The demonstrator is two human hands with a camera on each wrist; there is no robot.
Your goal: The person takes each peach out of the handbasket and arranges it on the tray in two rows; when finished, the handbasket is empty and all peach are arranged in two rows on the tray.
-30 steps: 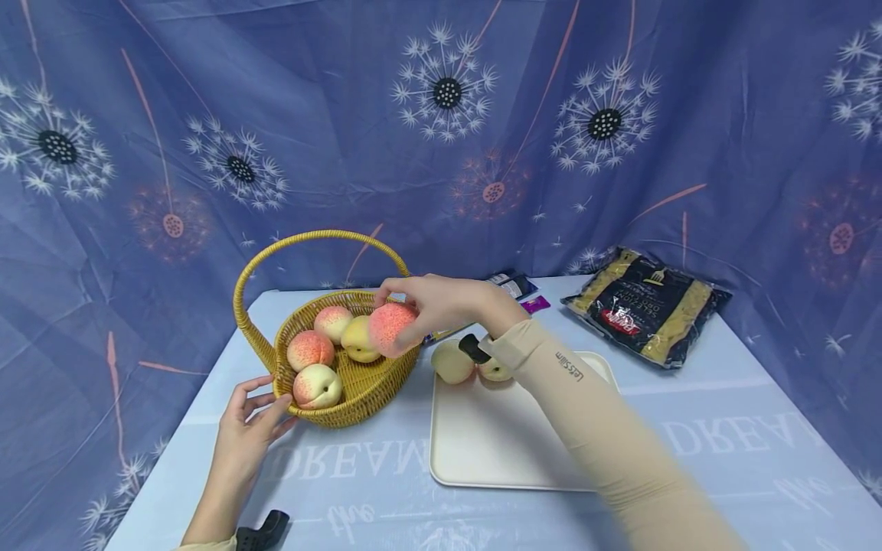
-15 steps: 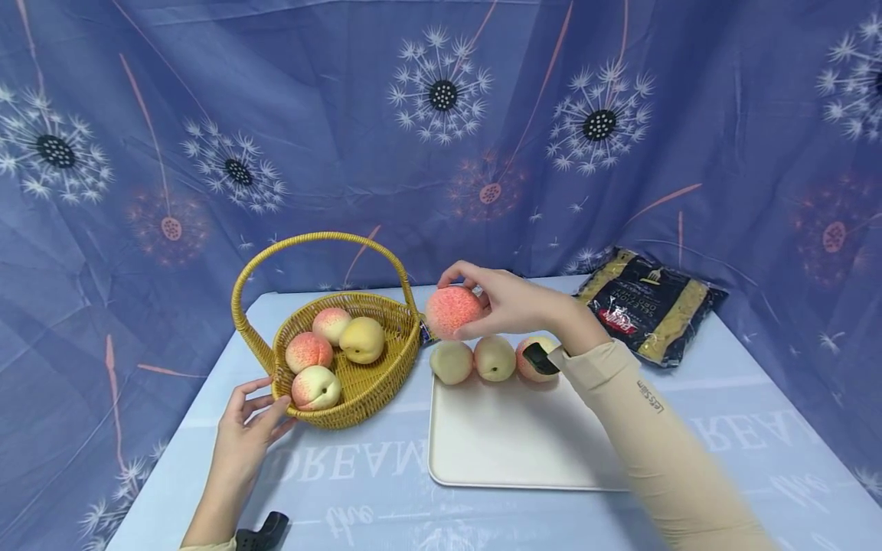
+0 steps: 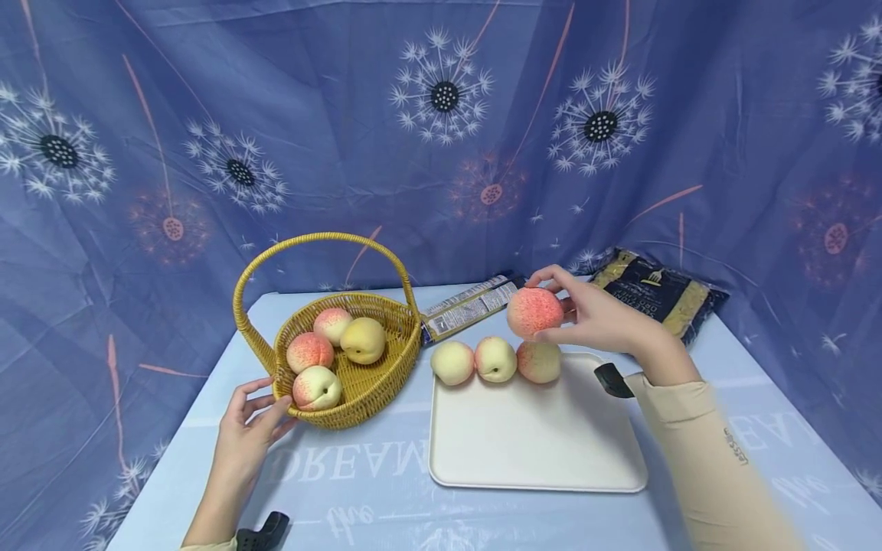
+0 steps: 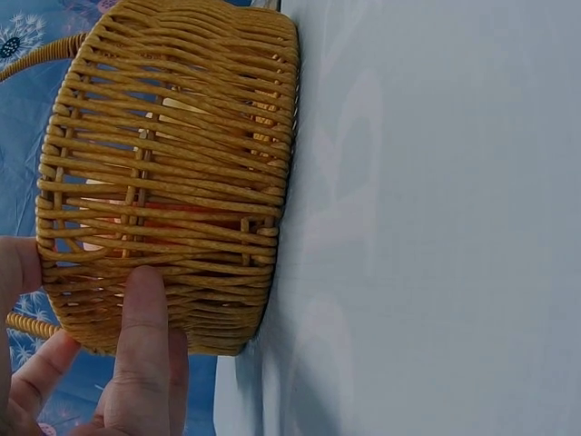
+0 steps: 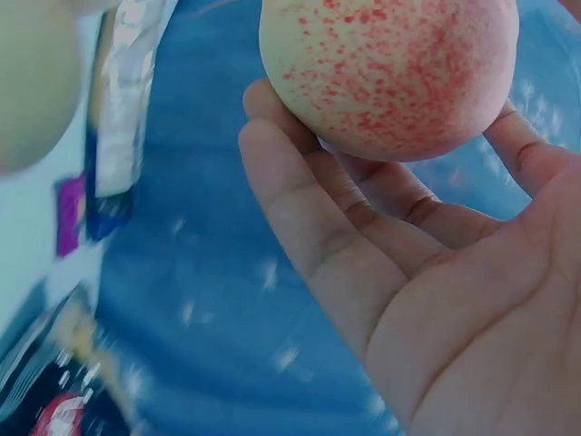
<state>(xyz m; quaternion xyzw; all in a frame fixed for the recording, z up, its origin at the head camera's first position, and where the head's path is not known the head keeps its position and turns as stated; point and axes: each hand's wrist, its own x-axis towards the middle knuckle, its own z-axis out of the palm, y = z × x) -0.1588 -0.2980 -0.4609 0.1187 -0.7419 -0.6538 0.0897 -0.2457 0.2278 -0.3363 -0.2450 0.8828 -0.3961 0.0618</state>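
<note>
My right hand (image 3: 596, 314) holds a pink-red speckled peach (image 3: 534, 313) between thumb and fingers, above the back of a white tray (image 3: 537, 444). In the right wrist view, that peach (image 5: 390, 73) sits at the fingertips. Three pale peaches, including a middle one (image 3: 495, 360), lie in a row along the tray's back edge. On the left stands a yellow wicker basket (image 3: 368, 405) with several peaches inside, among them a yellow one (image 3: 362, 340). My left hand (image 3: 246, 421) grips the basket's near-left rim; in the left wrist view, one finger presses the woven side (image 4: 172, 209).
Behind the tray lies a long, flat dark packet (image 3: 468, 306). A black and yellow bag of pasta (image 3: 658, 295) rests at the back right, partly behind my right hand. A patterned blue cloth (image 3: 344, 138) hangs behind the table. The basket's tall handle (image 3: 324, 234) arches upward.
My right hand has carried the pink-red peach from over the basket rightward to above the tray's back edge. The left hand and the basket have stayed in place.
</note>
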